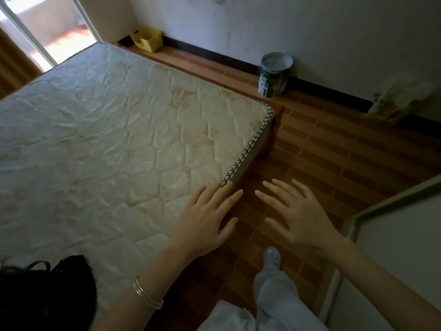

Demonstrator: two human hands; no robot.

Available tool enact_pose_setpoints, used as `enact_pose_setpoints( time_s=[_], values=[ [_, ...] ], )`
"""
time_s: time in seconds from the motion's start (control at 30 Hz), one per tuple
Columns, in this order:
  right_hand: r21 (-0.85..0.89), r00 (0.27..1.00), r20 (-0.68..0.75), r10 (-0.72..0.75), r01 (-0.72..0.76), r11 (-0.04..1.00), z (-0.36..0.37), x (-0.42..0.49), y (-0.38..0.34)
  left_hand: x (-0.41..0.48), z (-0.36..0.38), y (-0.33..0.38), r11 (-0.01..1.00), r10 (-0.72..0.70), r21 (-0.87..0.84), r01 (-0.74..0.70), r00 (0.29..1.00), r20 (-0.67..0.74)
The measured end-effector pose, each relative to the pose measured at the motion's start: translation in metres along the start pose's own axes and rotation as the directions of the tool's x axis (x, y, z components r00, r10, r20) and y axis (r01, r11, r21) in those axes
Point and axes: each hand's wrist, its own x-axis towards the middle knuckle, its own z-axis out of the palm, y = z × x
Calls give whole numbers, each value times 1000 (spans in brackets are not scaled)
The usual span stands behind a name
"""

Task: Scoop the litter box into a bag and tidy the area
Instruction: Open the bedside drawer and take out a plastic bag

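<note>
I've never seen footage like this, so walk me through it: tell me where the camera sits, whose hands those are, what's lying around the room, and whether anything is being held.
There is one picture, taken by a wide-angle camera worn on a person's head, looking forward and down. No machine is involved: the two bare hands belong to the wearer. The left hand, with silver bangles on its wrist, and the right hand are both spread open and hold nothing. Below them you see a trouser leg and a light shoe on the brick-patterned floor. To the left lies a bare quilted mattress with a black bag on its near corner. Along the far wall stand a yellow basket, a round tin bucket and a blurred pale bag. No litter box shows.
</note>
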Motion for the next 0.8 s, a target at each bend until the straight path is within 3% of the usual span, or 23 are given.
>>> enact_pose_setpoints(
  time_s=[0.47, 0.8],
  values=[
    [-13, 995, -45, 90, -91, 996, -64, 65, 225, 249, -3, 54, 999, 30, -28, -31, 999, -40],
    [-83, 993, 60, 104, -99, 992, -53, 111, 344, 377, 27, 47, 992, 118, -45, -116, 992, 54]
  ],
)
